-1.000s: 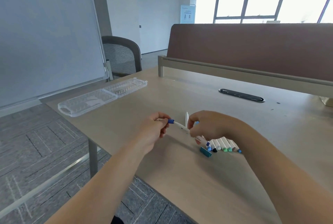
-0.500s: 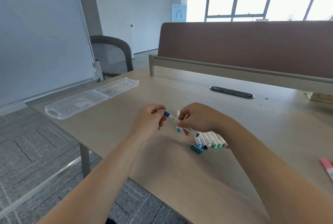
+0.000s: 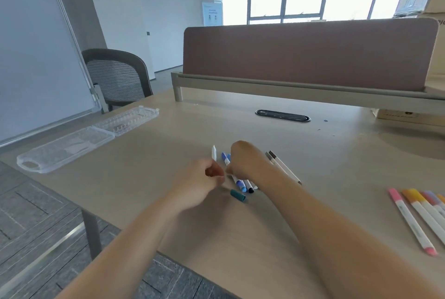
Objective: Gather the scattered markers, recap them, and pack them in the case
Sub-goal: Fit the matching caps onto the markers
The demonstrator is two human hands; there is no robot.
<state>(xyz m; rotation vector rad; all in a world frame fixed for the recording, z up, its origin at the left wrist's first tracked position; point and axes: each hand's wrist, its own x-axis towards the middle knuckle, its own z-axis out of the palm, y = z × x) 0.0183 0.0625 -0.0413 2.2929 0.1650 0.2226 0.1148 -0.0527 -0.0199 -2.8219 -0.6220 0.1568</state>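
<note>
My right hand (image 3: 248,163) is closed on a blue-capped marker (image 3: 225,158), which sticks up to its left next to a white marker end (image 3: 213,153). Under this hand a bunch of markers (image 3: 244,185) lies on the desk (image 3: 168,154), with blue and black caps toward me and barrels (image 3: 283,167) reaching out behind the wrist. My left hand (image 3: 204,178) is blurred, its fingers curled just left of the bunch, and I see nothing in it. A loose teal cap (image 3: 238,195) lies in front. The clear open case (image 3: 67,145) rests at the far left.
Pink, yellow, purple and orange markers (image 3: 414,216) lie side by side at the right edge. A black cable slot (image 3: 283,115) is set in the desk before the brown divider (image 3: 308,55). An office chair (image 3: 115,77) and a whiteboard (image 3: 31,41) stand at the left.
My head has turned right, bringing the coloured markers at the right into view. My left hand has let go of the blue-capped marker and drawn back; my right hand has dropped onto the bunch.
</note>
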